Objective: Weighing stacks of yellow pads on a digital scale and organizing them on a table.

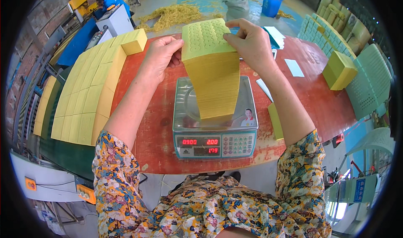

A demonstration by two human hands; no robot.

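A tall stack of yellow paper sheets (215, 85) stands upright on the steel pan of a digital scale (180, 95). Rows of round punched patterns cover its top sheet. At the stack's upper left edge, my left hand (161, 55) is closed, thumb and fingers pinching the side near the top. My right hand (251, 43) grips the upper right corner, its thumb on the top sheet and the index finger bent above. Part of the fingers on both hands is hidden. Red digits glow on the scale's front panel.
The scale rests on a worn red table (151, 141). Many yellow paper blocks (79, 95) are lined up at left. Another yellow block (339, 70) sits at right, near a white slip (294, 68) and a green plastic chair (371, 78). A person in blue (114, 3) works far left.
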